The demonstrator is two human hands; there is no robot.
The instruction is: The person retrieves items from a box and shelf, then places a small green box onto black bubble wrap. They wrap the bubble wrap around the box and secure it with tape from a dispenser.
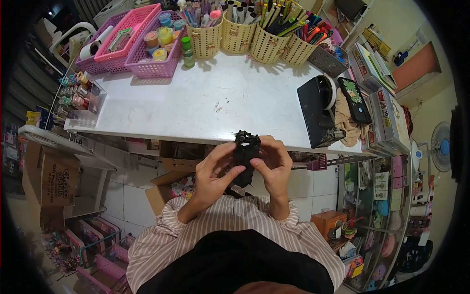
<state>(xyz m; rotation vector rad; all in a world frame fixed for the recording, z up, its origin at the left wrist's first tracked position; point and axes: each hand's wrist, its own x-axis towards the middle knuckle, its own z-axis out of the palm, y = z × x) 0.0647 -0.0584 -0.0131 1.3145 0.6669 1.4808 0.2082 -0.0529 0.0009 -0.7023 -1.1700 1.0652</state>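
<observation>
Likely two-handed handling step: left hand (214,169) and right hand (275,169) hold ragged-topped black oblong (243,158), material unclear, at front edge of white bench (196,98); next move probably needs steady support both sides.

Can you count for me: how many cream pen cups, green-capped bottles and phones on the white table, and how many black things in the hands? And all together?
Cream pen cups: 4
Green-capped bottle: 1
Phone: 1
Black thing between the left hand and right hand: 1
Total: 7
</observation>
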